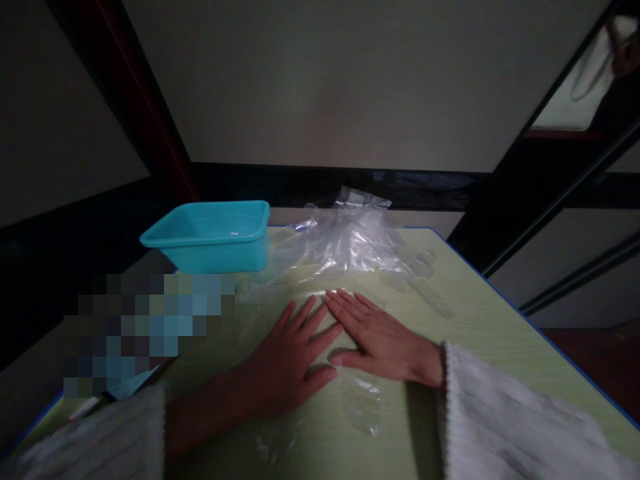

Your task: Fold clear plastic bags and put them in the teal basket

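My left hand (287,363) lies flat on the pale green table (500,333), fingers stretched out and slightly apart. My right hand (380,340) rests flat beside it, fingertips nearly touching the left ones. Both press down on a thin clear plastic glove (363,403) spread on the table; its lower part shows below my palms. A heap of clear plastic gloves and wrapping (350,243) sits just beyond my fingertips. Both arms wear white knitted sleeves.
A turquoise plastic basin (210,237) stands at the back left of the table. More flat clear gloves (425,287) lie to the right of the heap. A blurred patch covers the left edge. Dark bed-frame rails rise behind and at the right.
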Tool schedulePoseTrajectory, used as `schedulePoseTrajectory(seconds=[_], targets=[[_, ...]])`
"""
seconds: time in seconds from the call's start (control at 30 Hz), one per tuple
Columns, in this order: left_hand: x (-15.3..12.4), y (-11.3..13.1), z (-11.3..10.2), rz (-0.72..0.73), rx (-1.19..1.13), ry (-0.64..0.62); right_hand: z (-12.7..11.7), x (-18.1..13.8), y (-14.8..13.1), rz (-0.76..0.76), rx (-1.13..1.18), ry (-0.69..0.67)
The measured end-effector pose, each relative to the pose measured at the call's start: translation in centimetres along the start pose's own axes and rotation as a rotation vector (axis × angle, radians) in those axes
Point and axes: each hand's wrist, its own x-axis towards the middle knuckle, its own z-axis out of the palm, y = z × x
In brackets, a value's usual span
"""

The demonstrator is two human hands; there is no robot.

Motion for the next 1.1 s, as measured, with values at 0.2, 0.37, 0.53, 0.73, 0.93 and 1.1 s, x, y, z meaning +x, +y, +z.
schedulePoseTrajectory(seconds=[0.2, 0.37, 0.53, 0.73, 0.93, 1.1], targets=[[0.0, -0.2, 0.0, 0.023, -0.032, 0.012, -0.7, -0.3, -0.2, 0.046, 0.037, 0.008], [0.0, 0.0, -0.8, 0.103, -0.068, -0.045, -0.7, -0.2, 0.0, -0.047, 0.056, 0.149], [-0.3, -0.1, -1.4, 0.248, -0.06, -0.071, -0.6, -0.3, 0.2, -0.112, 0.046, 0.167], [-0.7, 0.6, -2.3, 0.305, -0.099, -0.046, -0.2, -0.3, 0.3, -0.12, 0.029, 0.168], [0.2, 0.3, -0.3, -0.046, -0.185, 0.197, 0.5, 0.1, 0.4, -0.024, 0.001, 0.189], [0.7, -0.8, 0.5, -0.132, -0.06, 0.075, 0.8, 0.2, 0.6, 0.018, -0.077, 0.146]])
